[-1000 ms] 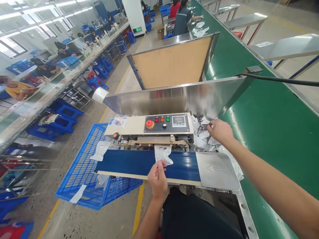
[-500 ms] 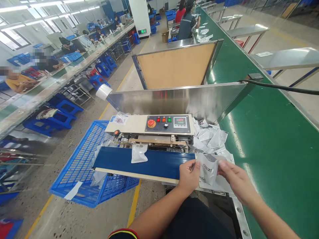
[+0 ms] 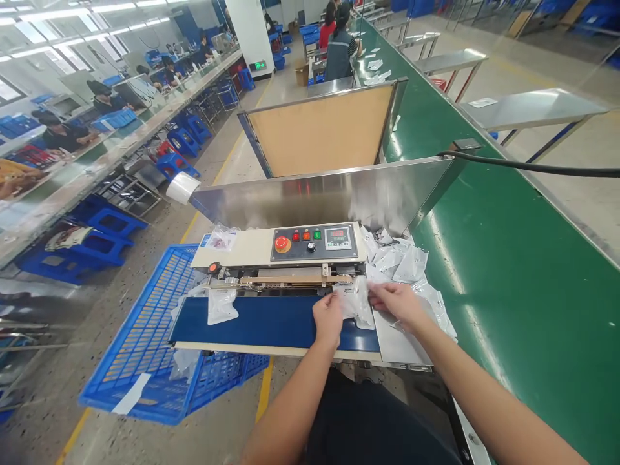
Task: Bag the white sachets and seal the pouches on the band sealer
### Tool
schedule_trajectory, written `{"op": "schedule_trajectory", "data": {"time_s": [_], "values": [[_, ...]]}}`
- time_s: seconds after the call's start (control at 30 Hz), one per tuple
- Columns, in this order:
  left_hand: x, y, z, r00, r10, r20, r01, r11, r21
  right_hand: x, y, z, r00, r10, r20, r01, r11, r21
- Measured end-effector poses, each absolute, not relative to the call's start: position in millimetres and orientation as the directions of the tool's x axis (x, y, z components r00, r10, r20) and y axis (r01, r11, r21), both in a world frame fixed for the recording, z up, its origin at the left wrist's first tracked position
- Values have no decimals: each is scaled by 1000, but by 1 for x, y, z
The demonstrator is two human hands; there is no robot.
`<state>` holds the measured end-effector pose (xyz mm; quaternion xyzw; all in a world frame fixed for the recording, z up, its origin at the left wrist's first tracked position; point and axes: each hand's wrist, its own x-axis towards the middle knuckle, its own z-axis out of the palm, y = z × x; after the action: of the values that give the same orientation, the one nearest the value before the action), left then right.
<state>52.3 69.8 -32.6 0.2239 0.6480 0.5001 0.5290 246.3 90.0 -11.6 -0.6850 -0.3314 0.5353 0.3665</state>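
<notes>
Left hand and right hand pinch opposite sides of a white pouch at the right end of a sealing machine, above its blue belt. Another pouch hangs at the belt's left end, apparently gripped along its top, near a blue basket.

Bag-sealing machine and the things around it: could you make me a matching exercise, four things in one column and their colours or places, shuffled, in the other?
Things
1. Plastic basket
2. Largest push button
3. Foremost pouch
4. Long work surface on the right

Colours or places
A. Green
B. Between the left hand and the right hand
C. Partly under the left end of the blue belt
D. Red

Pairs: 1-C, 2-D, 3-B, 4-A
</notes>
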Motion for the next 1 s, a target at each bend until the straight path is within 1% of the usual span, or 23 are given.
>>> {"op": "schedule_trajectory", "data": {"time_s": [0.03, 0.07, 0.1, 0.13, 0.17, 0.23, 0.27, 0.3, 0.33, 0.4, 0.47, 0.53, 0.6, 0.63, 0.7, 0.73, 0.8, 0.83, 0.9, 1.0], "values": [[42, 66, -32, -378, 817, -435, -248, 364, 898, 259, 97, -12, 291, 864, -411, 173, -470, -866], [30, 61, -31, -422, 814, -400, -249, 320, 914, 275, 106, -15, 404, 865, -297, 294, -430, -853], [19, 54, -30, -479, 803, -355, -233, 273, 933, 294, 116, -19, 519, 842, -151, 413, -401, -817], [8, 45, -27, -549, 779, -301, -198, 229, 953, 313, 127, -25, 613, 789, -50, 490, -429, -759], [-2, 35, -24, -621, 745, -244, -146, 196, 970, 332, 139, -32, 662, 748, -39, 518, -494, -698], [-14, 14, -18, -717, 683, -137, -32, 163, 986, 359, 158, -42, 666, 726, -171, 517, -614, -596], [-17, 5, -15, -727, 679, -100, 11, 156, 988, 366, 164, -45, 637, 734, -237, 522, -637, -567], [-16, -3, -11, -710, 700, -80, 35, 149, 988, 370, 165, -44, 600, 753, -270, 537, -629, -562], [-12, -8, -8, -661, 747, -78, 43, 142, 989, 370, 163, -40, 562, 785, -260, 559, -593, -580], [5, -11, -3, -505, 858, -91, 46, 132, 990, 361, 147, -24, 498, 852, -163, 597, -473, -648], [28, -5, 3, -352, 934, -65, 81, 100, 992, 343, 121, 0, 420, 904, -75, 609, -343, -716], [52, 7, 10, -228, 973, 22, 159, 15, 987, 323, 91, 22, 308, 949, -62, 582, -240, -777], [73, 21, 16, -94, 991, 95, 215, -73, 974, 303, 64, 36, 177, 976, -124, 515, -199, -834], [81, 26, 18, -25, 995, 98, 220, -90, 971, 294, 52, 40, 121, 977, -177, 458, -213, -863], [92, 32, 20, 64, 997, 38, 197, -49, 979, 282, 33, 40, 58, 954, -293, 278, -297, -913], [95, 33, 19, 72, 997, -7, 179, -6, 984, 278, 25, 37, 43, 937, -347, 155, -349, -924], [97, 33, 14, 29, 995, -97, 123, 92, 988, 276, 15, 28, 35, 904, -426, -82, -423, -903], [97, 33, 10, -5, 990, -138, 88, 138, 987, 276, 13, 23, 47, 890, -454, -157, -443, -883], [96, 34, 0, -68, 970, -234, 19, 235, 972, 276, 13, 11, 127, 859, -497, -202, -468, -860], [93, 42, -16, -172, 902, -396, -64, 391, 918, 270, 27, -4, 262, 810, -525, -174, -496, -851]]}}
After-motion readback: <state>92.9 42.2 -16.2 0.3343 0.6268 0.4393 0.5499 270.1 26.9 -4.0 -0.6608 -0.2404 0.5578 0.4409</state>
